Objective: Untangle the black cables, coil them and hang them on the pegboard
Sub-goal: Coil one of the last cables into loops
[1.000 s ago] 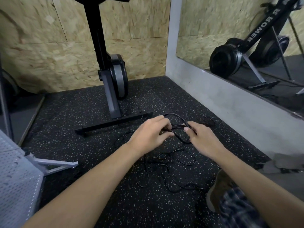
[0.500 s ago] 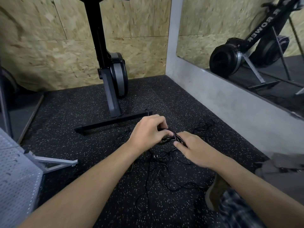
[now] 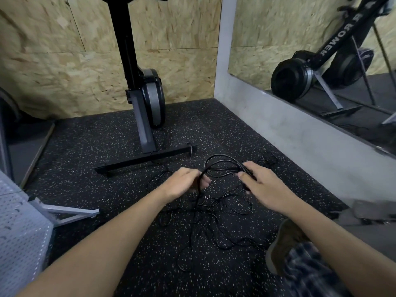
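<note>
A tangle of thin black cables point(image 3: 216, 213) lies on the speckled black rubber floor in front of me. My left hand point(image 3: 184, 183) grips one end of a thicker loop of black cable point(image 3: 222, 162), and my right hand point(image 3: 263, 185) grips the other end. The loop arches up and away between the two hands, with strands hanging down from it into the tangle. The white pegboard point(image 3: 19, 232) stands at the left edge, only partly in view.
An upright rowing machine point(image 3: 145, 97) with a black foot bar point(image 3: 145, 157) stands just behind the cables. A grey low wall with a mirror point(image 3: 321, 61) runs along the right. My shoe point(image 3: 282, 241) rests at the lower right. A grey metal pegboard foot point(image 3: 68, 213) juts out at left.
Half a second ago my hands were close together over the tangle. They have since drawn apart and risen, pulling a loop of cable open between them.
</note>
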Available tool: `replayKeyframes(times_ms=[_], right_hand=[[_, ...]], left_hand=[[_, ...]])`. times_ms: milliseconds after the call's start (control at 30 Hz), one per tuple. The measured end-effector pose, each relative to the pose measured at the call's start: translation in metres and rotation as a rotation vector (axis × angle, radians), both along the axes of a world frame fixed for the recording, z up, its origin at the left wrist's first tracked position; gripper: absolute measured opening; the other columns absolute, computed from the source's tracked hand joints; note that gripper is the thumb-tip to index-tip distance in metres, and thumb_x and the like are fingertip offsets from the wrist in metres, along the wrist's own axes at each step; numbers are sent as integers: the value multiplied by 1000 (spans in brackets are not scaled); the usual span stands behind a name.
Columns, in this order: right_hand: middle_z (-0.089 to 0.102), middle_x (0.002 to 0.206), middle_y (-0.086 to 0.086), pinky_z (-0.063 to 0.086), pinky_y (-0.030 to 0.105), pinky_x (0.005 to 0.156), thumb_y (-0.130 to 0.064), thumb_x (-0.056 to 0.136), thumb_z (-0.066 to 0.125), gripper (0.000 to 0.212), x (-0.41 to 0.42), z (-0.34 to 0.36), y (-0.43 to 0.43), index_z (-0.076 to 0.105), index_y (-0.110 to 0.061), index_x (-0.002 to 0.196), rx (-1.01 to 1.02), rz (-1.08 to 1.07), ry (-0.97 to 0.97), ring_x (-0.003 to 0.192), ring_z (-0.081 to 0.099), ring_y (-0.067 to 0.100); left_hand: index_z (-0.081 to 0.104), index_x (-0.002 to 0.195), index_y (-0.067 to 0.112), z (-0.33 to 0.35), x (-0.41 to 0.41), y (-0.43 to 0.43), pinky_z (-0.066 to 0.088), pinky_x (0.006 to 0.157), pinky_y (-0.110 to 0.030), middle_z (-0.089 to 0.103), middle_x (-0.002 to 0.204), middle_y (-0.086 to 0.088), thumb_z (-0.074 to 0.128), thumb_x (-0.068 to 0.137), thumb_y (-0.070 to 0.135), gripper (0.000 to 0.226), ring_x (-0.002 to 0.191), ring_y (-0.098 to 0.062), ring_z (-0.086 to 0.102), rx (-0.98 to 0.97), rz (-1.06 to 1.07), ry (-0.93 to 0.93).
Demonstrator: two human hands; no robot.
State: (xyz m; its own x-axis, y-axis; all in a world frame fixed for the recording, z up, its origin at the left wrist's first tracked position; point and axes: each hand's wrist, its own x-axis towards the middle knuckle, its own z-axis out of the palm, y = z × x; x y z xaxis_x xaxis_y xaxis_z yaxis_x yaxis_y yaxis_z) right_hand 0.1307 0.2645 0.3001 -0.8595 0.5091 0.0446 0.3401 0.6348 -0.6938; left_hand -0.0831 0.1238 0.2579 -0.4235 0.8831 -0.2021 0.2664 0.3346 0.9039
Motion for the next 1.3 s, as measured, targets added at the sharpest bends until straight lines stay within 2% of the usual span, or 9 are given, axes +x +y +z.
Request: replayKeyframes(times_ms=[167, 267, 467, 567, 800, 933, 1067, 1133, 1300], right_hand=[[61, 78, 0, 47, 18, 59, -30, 110, 46, 18, -1, 1, 4, 60, -28, 98, -76, -64, 65, 68, 67, 9], [63, 83, -5, 39, 12, 51, -24, 111, 44, 23, -1, 2, 8, 61, -11, 101, -143, -135, 90, 57, 60, 0], [67, 87, 4, 48, 38, 69, -32, 109, 48, 23, -4, -6, -3, 63, -17, 100, -145, -130, 94, 72, 61, 24], [72, 96, -2, 52, 35, 85, -31, 109, 47, 20, -10, -12, -5, 64, -24, 101, -130, -150, 127, 87, 66, 17], [71, 114, -18, 48, 15, 89, -23, 110, 47, 21, -13, -18, -9, 63, -29, 122, -136, -140, 118, 103, 63, -10], [75, 109, -7, 56, 41, 96, -31, 109, 47, 18, -14, -21, -12, 62, -30, 118, -138, -105, 70, 104, 70, 12], [72, 94, -3, 53, 32, 77, -29, 111, 43, 17, -16, -18, -19, 58, -20, 114, -116, -86, 51, 78, 66, 13], [71, 101, 9, 54, 43, 86, -32, 110, 42, 19, -17, -19, -21, 56, -19, 112, -121, -89, 59, 92, 66, 26], [70, 110, -6, 51, 42, 100, -30, 110, 44, 15, -18, -11, -22, 58, -28, 116, -194, -90, 140, 105, 65, 12]], left_hand=[[76, 113, 7, 4, 3, 2, 55, 105, -41, 79, 107, -9, 43, 108, 18, 34, 109, -22, 74, 88, 86, -235], [75, 111, 5, 8, 2, 2, 60, 97, -36, 79, 106, -13, 59, 105, 12, 19, 108, -23, 74, 175, 101, -223], [70, 108, -4, 26, 19, 14, 64, 72, -31, 79, 95, -19, 58, 105, 7, 17, 91, -32, 79, 332, 245, -312], [67, 114, -6, 37, 28, 24, 65, 68, -31, 78, 95, -21, 55, 106, 6, 18, 87, -33, 79, 373, 326, -408], [63, 122, -7, 36, 31, 32, 66, 77, -38, 77, 95, -26, 52, 107, 3, 21, 89, -37, 78, 301, 350, -544], [63, 121, -7, 38, 32, 34, 66, 71, -34, 77, 88, -25, 52, 106, 0, 20, 76, -30, 78, 313, 379, -636], [64, 121, -5, 41, 31, 33, 66, 67, -33, 76, 86, -22, 53, 105, -1, 19, 69, -26, 77, 325, 377, -647], [64, 121, -2, 42, 31, 32, 65, 67, -30, 76, 88, -19, 54, 106, 2, 19, 70, -23, 77, 341, 367, -596], [66, 118, 12, 26, 29, 27, 61, 93, -42, 79, 107, -11, 43, 112, 36, 34, 103, -25, 76, 296, 203, -487]])
